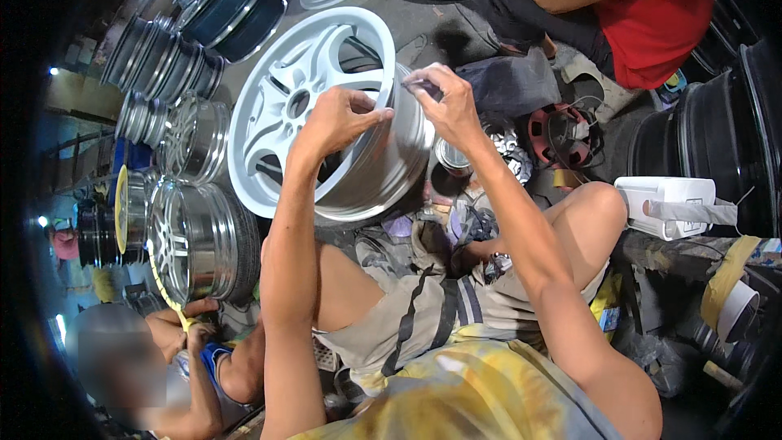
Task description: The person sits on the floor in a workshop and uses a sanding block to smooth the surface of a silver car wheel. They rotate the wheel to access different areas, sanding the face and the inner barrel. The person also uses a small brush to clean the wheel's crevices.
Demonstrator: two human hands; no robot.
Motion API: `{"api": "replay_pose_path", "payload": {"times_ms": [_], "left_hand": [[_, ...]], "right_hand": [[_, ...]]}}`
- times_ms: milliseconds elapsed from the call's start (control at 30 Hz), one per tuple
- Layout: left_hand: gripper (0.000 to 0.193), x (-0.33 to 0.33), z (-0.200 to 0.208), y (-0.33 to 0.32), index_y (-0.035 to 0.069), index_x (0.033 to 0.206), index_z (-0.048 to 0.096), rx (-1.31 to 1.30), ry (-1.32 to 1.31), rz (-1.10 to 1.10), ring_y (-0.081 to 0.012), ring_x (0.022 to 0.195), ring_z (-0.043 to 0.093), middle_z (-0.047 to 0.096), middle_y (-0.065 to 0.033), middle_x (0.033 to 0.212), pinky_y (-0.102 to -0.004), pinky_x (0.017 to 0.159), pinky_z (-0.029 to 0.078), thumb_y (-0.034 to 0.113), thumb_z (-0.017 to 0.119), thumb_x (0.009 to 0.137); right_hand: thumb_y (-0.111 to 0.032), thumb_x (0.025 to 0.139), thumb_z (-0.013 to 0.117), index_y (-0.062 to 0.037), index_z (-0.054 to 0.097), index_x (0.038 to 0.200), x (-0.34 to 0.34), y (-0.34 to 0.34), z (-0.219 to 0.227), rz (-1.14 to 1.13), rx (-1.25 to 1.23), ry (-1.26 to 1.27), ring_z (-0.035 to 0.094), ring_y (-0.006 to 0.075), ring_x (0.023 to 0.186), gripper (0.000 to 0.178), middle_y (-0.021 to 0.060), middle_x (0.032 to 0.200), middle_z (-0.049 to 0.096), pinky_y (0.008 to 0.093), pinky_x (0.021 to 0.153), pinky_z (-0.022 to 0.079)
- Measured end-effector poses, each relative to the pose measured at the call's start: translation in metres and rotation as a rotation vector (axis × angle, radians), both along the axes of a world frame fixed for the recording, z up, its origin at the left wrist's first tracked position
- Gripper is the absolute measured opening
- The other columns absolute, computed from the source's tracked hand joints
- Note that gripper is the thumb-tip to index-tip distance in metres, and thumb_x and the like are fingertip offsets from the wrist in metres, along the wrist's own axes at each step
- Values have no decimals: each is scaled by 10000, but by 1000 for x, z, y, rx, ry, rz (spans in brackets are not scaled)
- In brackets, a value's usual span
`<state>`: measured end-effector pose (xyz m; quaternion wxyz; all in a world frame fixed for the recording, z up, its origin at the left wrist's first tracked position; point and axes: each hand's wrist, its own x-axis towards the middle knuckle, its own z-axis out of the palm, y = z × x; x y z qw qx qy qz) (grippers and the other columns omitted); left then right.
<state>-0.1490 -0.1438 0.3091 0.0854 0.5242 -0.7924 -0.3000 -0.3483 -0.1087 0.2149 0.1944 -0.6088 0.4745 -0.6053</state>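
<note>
A pale grey-white alloy wheel [332, 61] with a spoked face stands tilted in front of me, its bare metal barrel toward the right. My left hand [338, 121] is over the face's right edge, thumb and fingers curled at the outer lip. Just beyond the lip, beside the barrel, my right hand [446, 102] pinches a small dark, thin piece, perhaps sandpaper; the fingers partly cover it. Whitish dust marks the fingertips of both hands.
Several wheels stand stacked at left, including a polished wheel [183, 236]. A person in red [660, 20] sits at far right; another person [191, 379] holds a yellow strip at lower left. A metal can [452, 156], red round part [562, 140] and white box [668, 205] are at right.
</note>
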Motion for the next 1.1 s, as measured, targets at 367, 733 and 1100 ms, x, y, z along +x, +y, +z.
{"api": "replay_pose_path", "payload": {"times_ms": [367, 733, 1100], "left_hand": [[392, 32, 15, 29, -27, 1031, 790, -77, 31, 49, -134, 741, 667, 759, -104, 828, -293, 708, 534, 338, 811, 889], [340, 88, 41, 57, -32, 1073, 772, -116, 75, 219, -90, 742, 613, 733, -61, 806, -258, 692, 494, 272, 788, 921], [332, 93, 50, 63, -45, 1050, 767, -103, 87, 237, -87, 735, 626, 731, -58, 794, -262, 682, 493, 264, 776, 930]], "right_hand": [[-90, 877, 695, -9, 732, 991, 4, 56, -77, -69, 275, 55, 691, 353, 833, 145, 181, 911, 708, 413, 764, 525], [-250, 738, 809, -175, 675, 1263, 72, 152, -229, 428, 460, 1218, 523, 327, 1247, 547, 102, 1256, 568, 491, 998, 459], [-395, 866, 696, -49, 769, 901, 73, 161, -208, 696, 482, 853, 659, 357, 1049, 356, 169, 1039, 679, 442, 907, 536]]}}
